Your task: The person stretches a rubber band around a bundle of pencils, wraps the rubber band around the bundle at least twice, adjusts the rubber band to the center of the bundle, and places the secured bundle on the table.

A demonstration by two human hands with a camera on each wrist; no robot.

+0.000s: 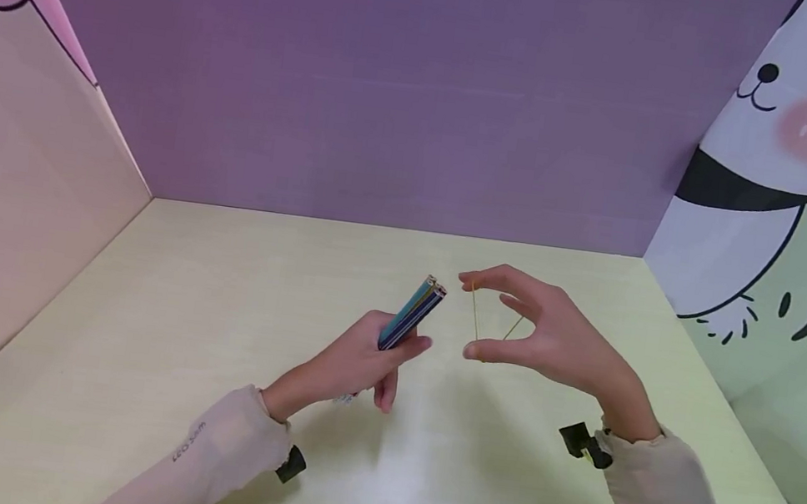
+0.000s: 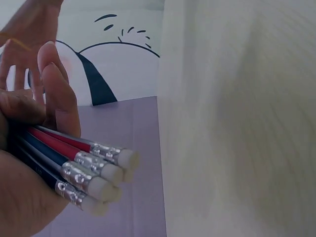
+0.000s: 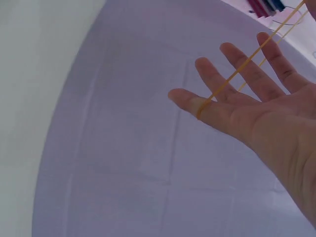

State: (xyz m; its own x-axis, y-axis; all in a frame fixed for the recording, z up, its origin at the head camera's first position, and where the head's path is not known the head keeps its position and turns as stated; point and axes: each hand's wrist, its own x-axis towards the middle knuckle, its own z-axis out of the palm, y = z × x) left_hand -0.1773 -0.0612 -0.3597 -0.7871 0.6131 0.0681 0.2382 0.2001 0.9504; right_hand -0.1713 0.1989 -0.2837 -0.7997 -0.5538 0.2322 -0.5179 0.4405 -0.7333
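Note:
My left hand (image 1: 356, 355) grips a bundle of pencils (image 1: 411, 313) that slants up and to the right above the table. Blue and teal pencil barrels show in the head view. In the left wrist view, several white eraser ends (image 2: 101, 189) in silver ferrules stick out below the fingers, with red and dark barrels. To the right, my right hand (image 1: 562, 339) is spread with a thin yellow rubber band (image 3: 247, 61) stretched between thumb and fingers. The band stands apart from the pencils' upper ends in the head view.
A pale table (image 1: 219, 280) lies under both hands. Behind it rises a purple wall (image 1: 407, 101). A pinkish panel (image 1: 22, 155) borders the left side, and a panel with a panda drawing (image 1: 761, 170) borders the right.

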